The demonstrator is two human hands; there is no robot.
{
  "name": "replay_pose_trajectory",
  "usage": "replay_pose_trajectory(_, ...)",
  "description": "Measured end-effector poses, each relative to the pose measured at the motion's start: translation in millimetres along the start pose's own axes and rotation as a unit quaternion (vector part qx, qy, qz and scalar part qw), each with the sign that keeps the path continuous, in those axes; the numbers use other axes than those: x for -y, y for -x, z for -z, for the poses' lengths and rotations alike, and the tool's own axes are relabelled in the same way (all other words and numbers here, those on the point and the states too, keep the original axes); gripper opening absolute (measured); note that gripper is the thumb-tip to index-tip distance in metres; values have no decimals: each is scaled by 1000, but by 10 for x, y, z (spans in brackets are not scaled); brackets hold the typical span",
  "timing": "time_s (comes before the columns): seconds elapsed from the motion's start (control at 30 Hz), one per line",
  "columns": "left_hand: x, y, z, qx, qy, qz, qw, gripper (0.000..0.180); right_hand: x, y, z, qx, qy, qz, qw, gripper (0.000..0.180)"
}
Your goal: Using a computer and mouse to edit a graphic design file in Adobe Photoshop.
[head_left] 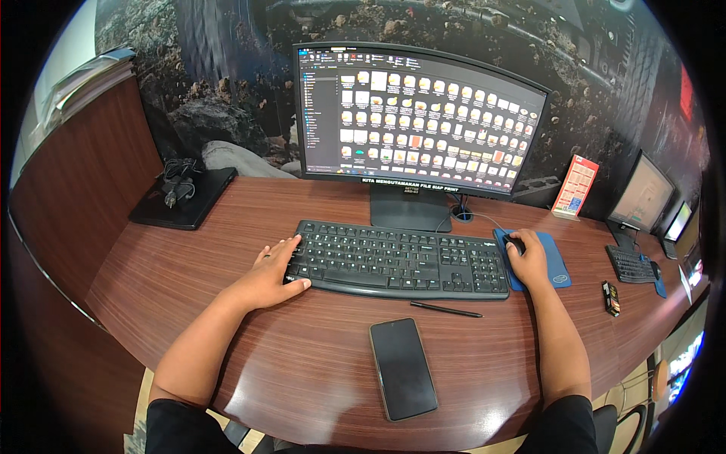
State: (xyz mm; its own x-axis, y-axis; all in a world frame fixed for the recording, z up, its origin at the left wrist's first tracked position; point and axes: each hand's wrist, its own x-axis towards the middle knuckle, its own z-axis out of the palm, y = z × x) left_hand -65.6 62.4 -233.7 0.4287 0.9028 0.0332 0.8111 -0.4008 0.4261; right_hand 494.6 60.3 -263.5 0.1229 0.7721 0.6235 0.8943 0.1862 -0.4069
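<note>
My left hand (271, 273) rests at the left end of a black keyboard (401, 259), its thumb apart from the other fingers and nothing held. On a blue mouse pad (556, 265), my right hand (528, 259) is curled over a black computer mouse (514, 244), which it mostly covers. Behind the keyboard stands a black monitor (423, 121) showing a window full of file icons in rows. A black pen (446, 309) lies just in front of the keyboard. Nearer to me, a smartphone (403, 369) lies face up with a dark screen.
A closed black laptop (184, 198) with a coiled cable and adapter (179, 185) on it sits at the back left. Rightward stand a red desk calendar (576, 187), a small black box (611, 298), and a second monitor (641, 195) with its keyboard (631, 264). A wooden partition (83, 166) borders the left.
</note>
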Motion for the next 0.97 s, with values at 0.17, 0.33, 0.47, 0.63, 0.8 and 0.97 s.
replay_pose_trajectory(0.17,-8,-5,3,0,4,-5,1000,97,6,1,14,8,-3,-11,1000,23)
replay_pose_trajectory(0.33,-12,-7,5,5,0,10,1000,97,51,-2,27,8,-5,-28,1000,23)
replay_pose_trajectory(0.47,-50,-6,20,6,7,4,1000,96,-32,-5,-1,-24,29,-48,998,23)
replay_pose_trajectory(0.63,-36,6,18,-2,10,6,1000,96,19,-9,5,-19,26,-65,997,24)
replay_pose_trajectory(0.8,-51,-11,14,-1,13,2,1000,96,-21,11,11,-8,34,-70,997,26)
replay_pose_trajectory(0.97,-36,-8,12,0,23,13,1000,98,50,-2,28,3,46,-77,996,27)
